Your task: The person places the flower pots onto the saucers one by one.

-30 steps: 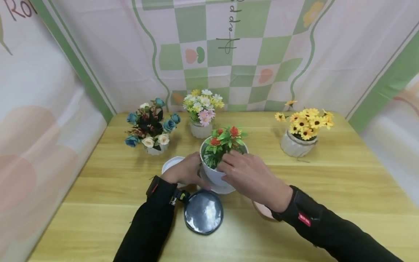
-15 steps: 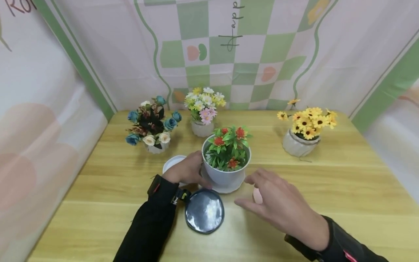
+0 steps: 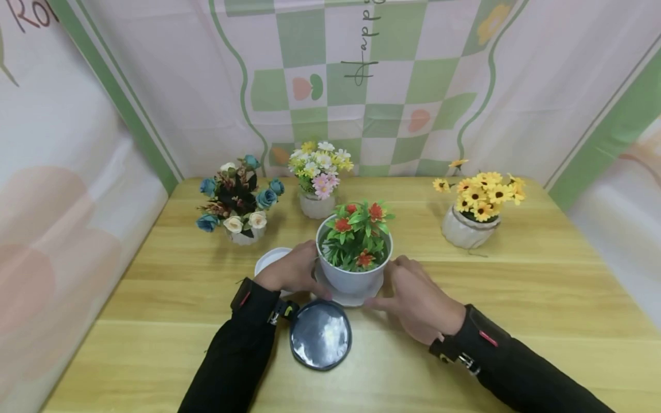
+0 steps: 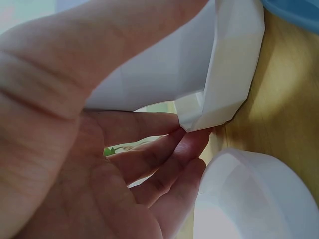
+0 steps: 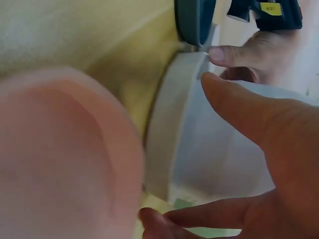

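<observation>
A white pot (image 3: 353,280) with an artificial plant (image 3: 356,238) of red flowers stands upright on a white, angular-edged saucer (image 3: 347,299). My left hand (image 3: 294,268) grips the saucer's left side. In the left wrist view, its fingertips (image 4: 192,144) touch the saucer's rim (image 4: 232,64). At the right side of the same saucer is my right hand (image 3: 418,298), thumb on the near edge and fingers bent round the far side. In the right wrist view, the right thumb (image 5: 224,94) lies at the rim; how firmly the fingers touch is hard to tell.
A dark round saucer (image 3: 321,335) lies in front. A white saucer (image 3: 268,258) sits partly behind my left hand, and a pink one (image 5: 65,159) shows near my right wrist. Blue-and-cream roses (image 3: 237,198), mixed daisies (image 3: 320,166) and yellow flowers (image 3: 482,198) stand potted at the back.
My right hand has left the plant's foliage, drawn back to the right, then come in to the saucer's right edge. The left hand stays at the saucer; pot and plant stand still.
</observation>
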`<state>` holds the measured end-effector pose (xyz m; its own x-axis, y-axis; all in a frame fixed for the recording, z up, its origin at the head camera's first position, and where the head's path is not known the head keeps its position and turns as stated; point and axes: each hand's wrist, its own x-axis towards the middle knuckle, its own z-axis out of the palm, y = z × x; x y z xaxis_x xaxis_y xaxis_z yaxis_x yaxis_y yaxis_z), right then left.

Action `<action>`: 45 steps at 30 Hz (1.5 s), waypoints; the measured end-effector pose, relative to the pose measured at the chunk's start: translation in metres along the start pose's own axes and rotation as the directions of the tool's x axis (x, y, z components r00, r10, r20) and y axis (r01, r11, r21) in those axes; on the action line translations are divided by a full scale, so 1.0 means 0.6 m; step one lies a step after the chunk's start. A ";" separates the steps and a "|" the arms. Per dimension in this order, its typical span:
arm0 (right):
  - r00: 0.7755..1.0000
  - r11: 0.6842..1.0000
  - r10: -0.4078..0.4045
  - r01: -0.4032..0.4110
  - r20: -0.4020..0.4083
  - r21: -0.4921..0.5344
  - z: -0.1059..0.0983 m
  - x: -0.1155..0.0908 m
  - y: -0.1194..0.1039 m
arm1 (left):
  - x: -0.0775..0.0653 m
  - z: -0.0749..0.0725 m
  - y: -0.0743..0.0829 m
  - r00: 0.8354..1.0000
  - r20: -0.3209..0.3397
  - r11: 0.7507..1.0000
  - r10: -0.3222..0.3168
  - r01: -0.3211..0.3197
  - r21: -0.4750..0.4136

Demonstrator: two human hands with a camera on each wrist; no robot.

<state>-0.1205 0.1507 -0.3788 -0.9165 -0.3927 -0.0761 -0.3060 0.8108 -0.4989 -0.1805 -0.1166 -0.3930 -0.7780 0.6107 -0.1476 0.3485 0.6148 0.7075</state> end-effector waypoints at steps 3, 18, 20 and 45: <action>0.998 0.994 -0.056 0.058 -0.024 0.096 0.011 0.009 0.007 | 0.001 0.001 0.000 1.000 0.000 1.000 0.002 -0.002 0.000; 0.999 0.981 0.006 0.001 -0.040 0.192 0.027 0.019 0.006 | 0.004 0.005 0.004 0.999 -0.034 1.000 0.020 -0.021 -0.015; 0.999 0.979 0.002 0.007 -0.041 0.205 0.027 0.020 0.008 | 0.005 0.006 0.006 0.999 -0.038 1.000 0.002 -0.002 0.003; 0.999 0.965 -0.031 0.033 -0.015 0.262 -0.009 0.057 0.064 | 0.052 0.021 0.034 0.982 -0.127 0.978 -0.143 0.159 0.132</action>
<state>-0.1650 0.1705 -0.3958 -0.9106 -0.4106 -0.0477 -0.2583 0.6553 -0.7098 -0.1909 -0.0788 -0.3917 -0.8798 0.4483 -0.1581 0.2857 0.7646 0.5777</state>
